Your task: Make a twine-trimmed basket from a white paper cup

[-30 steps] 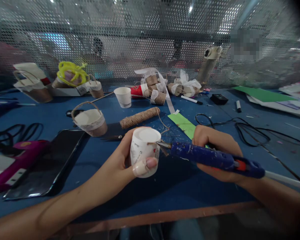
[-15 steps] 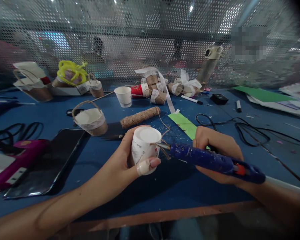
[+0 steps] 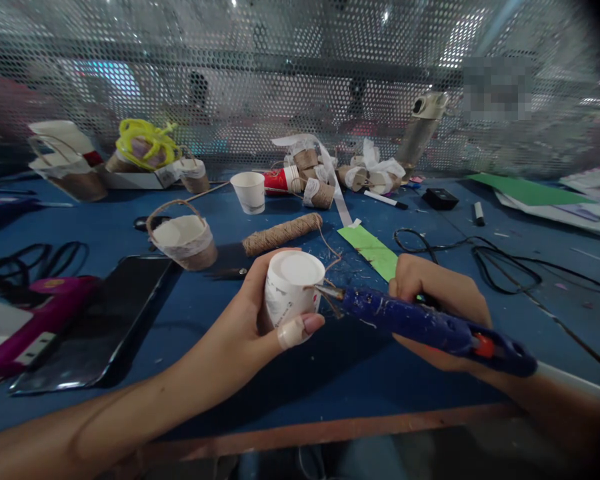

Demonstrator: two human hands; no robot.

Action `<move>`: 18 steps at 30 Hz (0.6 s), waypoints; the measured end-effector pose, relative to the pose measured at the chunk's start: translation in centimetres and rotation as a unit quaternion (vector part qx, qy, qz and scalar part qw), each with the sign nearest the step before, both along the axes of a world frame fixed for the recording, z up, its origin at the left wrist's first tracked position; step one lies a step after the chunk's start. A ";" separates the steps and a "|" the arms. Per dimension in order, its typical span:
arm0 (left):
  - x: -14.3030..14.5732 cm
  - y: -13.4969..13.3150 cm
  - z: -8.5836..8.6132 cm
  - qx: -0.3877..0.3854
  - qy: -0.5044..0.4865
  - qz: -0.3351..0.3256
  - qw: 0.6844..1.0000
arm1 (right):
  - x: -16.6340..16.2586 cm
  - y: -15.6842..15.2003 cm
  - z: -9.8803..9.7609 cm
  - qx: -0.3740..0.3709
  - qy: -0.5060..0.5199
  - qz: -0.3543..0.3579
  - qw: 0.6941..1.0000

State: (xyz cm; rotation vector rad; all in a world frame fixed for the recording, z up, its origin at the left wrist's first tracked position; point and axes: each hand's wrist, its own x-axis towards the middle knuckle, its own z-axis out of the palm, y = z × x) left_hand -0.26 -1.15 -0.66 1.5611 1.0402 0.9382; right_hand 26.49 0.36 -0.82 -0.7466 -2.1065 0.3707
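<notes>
My left hand [image 3: 267, 320] is wrapped round a small white paper cup [image 3: 290, 287] held bottom-up above the blue table; the thumb has a bandage on it. My right hand [image 3: 437, 300] grips a blue glue gun [image 3: 425, 325], and its metal tip touches the cup's side near the rim of its base. A strand of brown twine runs from the nozzle area back to a twine spool [image 3: 281, 234] lying just behind the cup.
A twine-handled cup basket [image 3: 183, 239] stands at left, near a black tablet [image 3: 87, 320] and a purple glue gun [image 3: 35, 320]. A white cup [image 3: 250, 192], wrapped cups [image 3: 320, 180], green paper strip [image 3: 370, 248], black cables [image 3: 500, 260] and a perforated metal screen [image 3: 300, 80] lie behind.
Both hands have risen slightly with the cup and glue gun; the thumb has slid a little along the cup. The nozzle stays at the cup's side.
</notes>
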 end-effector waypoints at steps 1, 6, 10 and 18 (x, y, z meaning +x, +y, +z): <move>0.0 0.0 0.0 0.001 -0.001 0.000 1.000 | 0.0 0.0 0.0 0.000 0.000 0.001 1.000; 0.1 0.0 0.0 -0.004 -0.010 0.002 1.000 | 0.2 -0.2 0.0 0.006 -0.004 -0.009 1.000; 0.0 -0.1 0.1 -0.013 -0.007 0.001 1.000 | 0.1 -0.2 0.0 0.007 -0.002 -0.009 1.000; -0.2 -0.1 0.2 -0.013 -0.008 0.018 1.000 | 0.0 -0.3 0.2 0.023 -0.003 -0.024 0.999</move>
